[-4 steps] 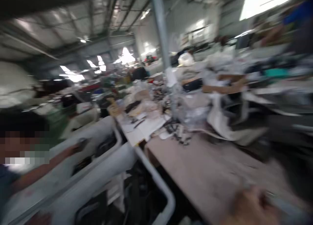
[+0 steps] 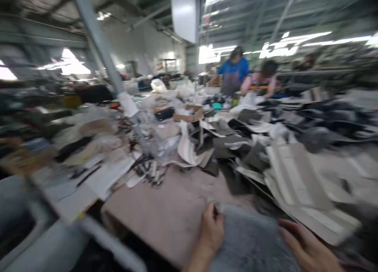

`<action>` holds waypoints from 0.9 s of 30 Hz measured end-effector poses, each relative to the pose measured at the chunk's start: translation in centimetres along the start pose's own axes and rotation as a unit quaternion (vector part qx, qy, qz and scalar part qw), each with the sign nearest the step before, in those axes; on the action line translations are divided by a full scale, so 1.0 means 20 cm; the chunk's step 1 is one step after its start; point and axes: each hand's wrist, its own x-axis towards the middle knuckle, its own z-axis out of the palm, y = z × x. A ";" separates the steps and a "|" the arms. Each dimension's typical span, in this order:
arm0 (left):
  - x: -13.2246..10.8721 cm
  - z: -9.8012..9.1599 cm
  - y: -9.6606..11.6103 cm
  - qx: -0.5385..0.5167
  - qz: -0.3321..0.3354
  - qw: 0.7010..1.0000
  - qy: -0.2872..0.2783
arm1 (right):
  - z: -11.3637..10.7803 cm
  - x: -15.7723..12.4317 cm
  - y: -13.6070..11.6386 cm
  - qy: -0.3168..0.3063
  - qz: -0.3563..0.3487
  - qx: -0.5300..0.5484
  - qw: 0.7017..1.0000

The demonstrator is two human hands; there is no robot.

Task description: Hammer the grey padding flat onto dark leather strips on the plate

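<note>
A grey sheet of material (image 2: 251, 236), fabric-like with a dark mottled surface, hangs between my two hands at the bottom of the view. My left hand (image 2: 212, 229) pinches its upper left corner, thumb and fingers closed together. On the other side my right hand (image 2: 307, 246) has its fingers curled round the right edge. The sheet's lower part runs out of view. Below and behind it lies the pinkish-brown tabletop (image 2: 156, 209).
Cut pieces in white, beige and dark grey (image 2: 298, 177) lie heaped on the right. Left of centre, a slanted metal post (image 2: 109, 59) rises beside papers (image 2: 103, 181) and plastic bags. An open cardboard box (image 2: 189, 113) sits farther back. Two people (image 2: 234, 73) work beyond.
The view has swung to the right, blurring the picture. Both hands and the grey sheet now show clearly; before, only a smeared hand with grey material appeared at the lower right.
</note>
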 end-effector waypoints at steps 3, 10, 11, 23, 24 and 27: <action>0.05 0.12 -0.05 -0.022 0.026 0.999 0.024 | -0.17 0.05 0.07 0.041 0.067 -0.020 0.997; 0.05 0.07 -0.09 -0.010 0.018 1.000 0.021 | -0.17 0.29 -0.06 0.123 -0.032 -0.133 0.983; 0.05 0.09 -0.10 -0.010 0.012 0.999 0.028 | -0.19 0.35 -0.05 0.143 -0.017 -0.147 0.979; 0.05 0.08 -0.07 -0.010 0.040 0.999 0.031 | -0.57 0.75 0.14 0.103 0.087 -0.136 0.982; 0.05 0.07 -0.06 -0.025 0.037 0.998 0.032 | -0.56 0.71 0.09 0.110 0.057 -0.122 0.985; 0.05 0.07 -0.03 -0.091 0.025 0.995 0.042 | -0.49 0.49 -0.05 0.151 -0.034 -0.085 0.984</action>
